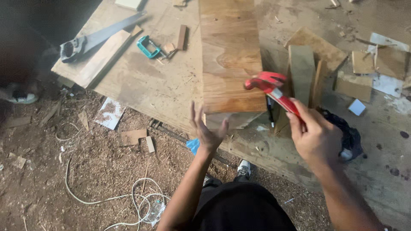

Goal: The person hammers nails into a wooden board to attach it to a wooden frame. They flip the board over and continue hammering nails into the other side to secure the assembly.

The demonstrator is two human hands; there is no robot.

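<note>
Left hand (208, 130) is spread wide open, fingers splayed, palm against the near end of the plank box (231, 64), holding nothing, just bracing it. That box looks like stiff, fairly heavy timber with a smooth, finished top, so I'd guess it slides easily and is best steadied at the end or gripped by the side edges. Right hand (316, 139) is wrapped tight round the handle of a red claw hammer (272, 87), head raised just beside the box's right corner. Hammer's top-heavy, so gripping low on the handle makes sense.

Counter (154, 85) is a rough, dusty plywood sheet with a handsaw (96, 38), a teal clamp (148, 46) and offcuts scattered about. Floor's all sawdust, scraps and a loose white cable (107, 199).
</note>
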